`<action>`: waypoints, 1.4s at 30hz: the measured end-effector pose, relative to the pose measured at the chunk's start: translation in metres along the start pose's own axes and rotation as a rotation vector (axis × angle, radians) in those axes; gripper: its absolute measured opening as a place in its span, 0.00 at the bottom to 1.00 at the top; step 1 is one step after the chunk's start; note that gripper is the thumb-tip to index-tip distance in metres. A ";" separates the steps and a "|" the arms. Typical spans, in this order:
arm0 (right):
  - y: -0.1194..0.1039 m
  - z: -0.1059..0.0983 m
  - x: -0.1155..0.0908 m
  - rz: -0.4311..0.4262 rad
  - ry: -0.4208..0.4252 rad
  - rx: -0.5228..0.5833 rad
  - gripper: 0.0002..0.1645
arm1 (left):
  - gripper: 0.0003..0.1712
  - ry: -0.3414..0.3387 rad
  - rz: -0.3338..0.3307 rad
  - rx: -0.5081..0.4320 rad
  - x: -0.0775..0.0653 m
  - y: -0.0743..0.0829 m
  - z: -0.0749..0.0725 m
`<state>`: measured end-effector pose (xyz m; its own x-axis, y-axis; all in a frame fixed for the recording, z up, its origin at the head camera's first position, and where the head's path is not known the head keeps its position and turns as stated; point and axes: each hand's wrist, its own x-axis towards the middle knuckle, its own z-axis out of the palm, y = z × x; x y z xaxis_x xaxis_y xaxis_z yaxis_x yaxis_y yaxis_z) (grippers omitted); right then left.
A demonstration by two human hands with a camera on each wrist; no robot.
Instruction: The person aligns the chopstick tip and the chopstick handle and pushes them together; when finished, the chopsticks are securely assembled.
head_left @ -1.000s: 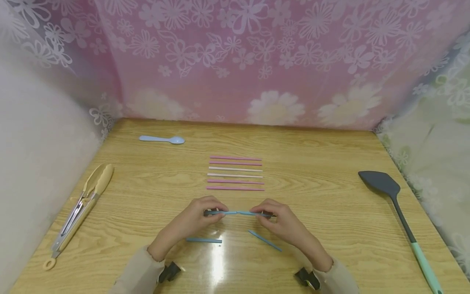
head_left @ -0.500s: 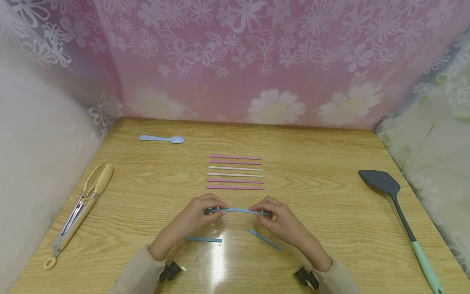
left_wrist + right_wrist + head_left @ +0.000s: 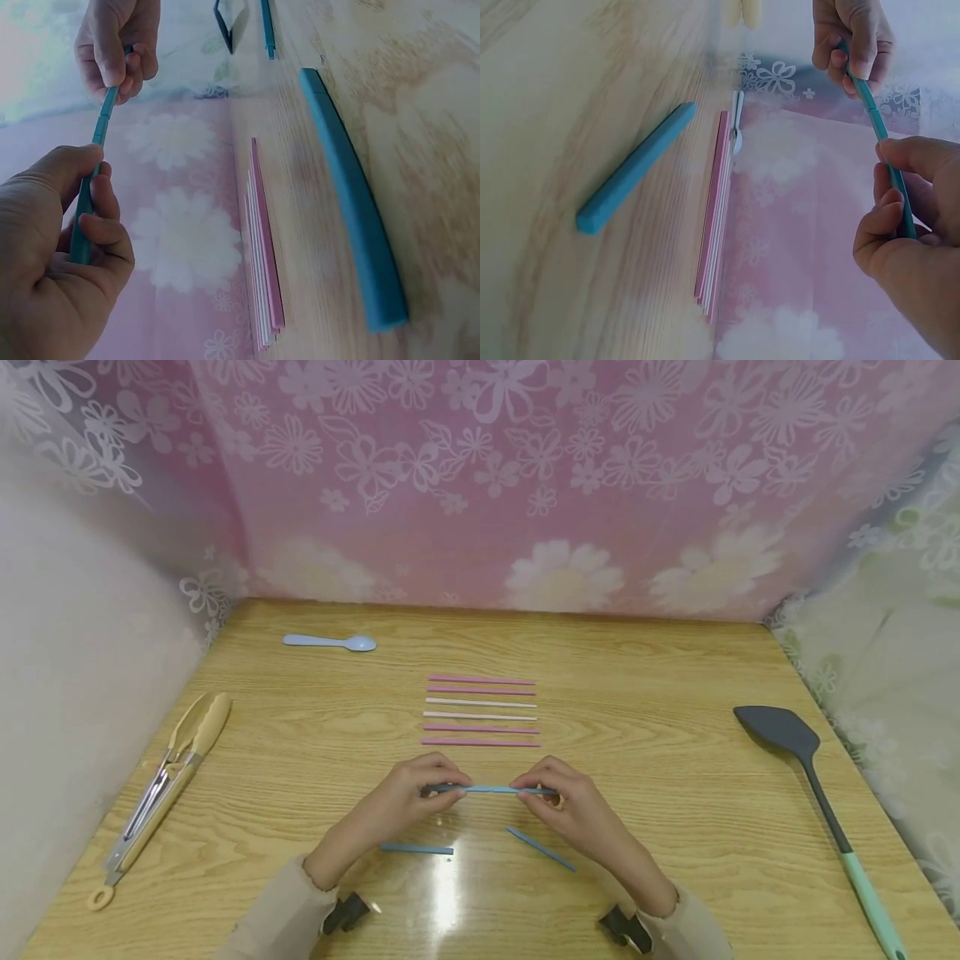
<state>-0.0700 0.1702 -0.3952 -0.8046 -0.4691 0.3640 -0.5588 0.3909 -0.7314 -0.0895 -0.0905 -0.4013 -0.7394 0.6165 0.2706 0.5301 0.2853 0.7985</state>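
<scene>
Between the two hands a teal two-piece chopstick (image 3: 491, 790) is held level above the table, its halves meeting end to end in a straight line. The left hand (image 3: 420, 795) pinches its left half between thumb and fingers. On the other half the right hand (image 3: 562, 795) has a similar pinch. A joint line on the chopstick (image 3: 103, 124) shows in the left wrist view; whether it is fully seated I cannot tell. Two more teal chopstick halves lie on the wood below: one near the left hand (image 3: 417, 849), one slanted near the right (image 3: 541, 848).
Several pink and white chopsticks (image 3: 482, 729) lie in parallel beyond the hands. A pale blue spoon (image 3: 330, 642) is at the back left, tongs (image 3: 167, 793) at the left edge. A dark spatula (image 3: 806, 768) with a mint handle lies at the right.
The two held halves, earlier slightly offset and bent at their meeting point, now run in one straight line. The left hand has shifted slightly right. Things on the table stay put.
</scene>
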 end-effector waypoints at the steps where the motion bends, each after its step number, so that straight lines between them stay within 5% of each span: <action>1: 0.000 0.000 0.000 -0.015 0.005 -0.002 0.10 | 0.09 0.001 0.012 0.000 0.000 0.001 0.000; 9: -0.007 -0.003 0.002 -0.123 0.031 -0.022 0.15 | 0.08 0.032 0.145 0.005 0.004 0.005 -0.004; 13: -0.008 -0.004 0.003 -0.171 0.045 -0.039 0.17 | 0.08 0.032 0.156 0.011 0.005 0.005 -0.005; 19: 0.005 -0.005 0.007 -0.141 -0.002 -0.066 0.15 | 0.08 -0.005 0.030 0.037 0.010 0.001 -0.004; 29: 0.031 -0.010 0.011 0.094 -0.066 -0.066 0.14 | 0.11 -0.019 -0.150 0.080 0.007 -0.026 -0.009; 34: 0.043 -0.012 0.017 0.163 -0.059 -0.130 0.10 | 0.11 0.012 -0.229 0.099 0.004 -0.039 -0.017; 42: 0.060 -0.009 0.028 0.266 -0.169 -0.189 0.05 | 0.09 -0.010 -0.355 0.124 0.011 -0.053 -0.018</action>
<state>-0.1281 0.1874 -0.4237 -0.8913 -0.4490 0.0634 -0.3740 0.6489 -0.6626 -0.1332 -0.1120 -0.4309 -0.8826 0.4699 -0.0170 0.2881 0.5690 0.7702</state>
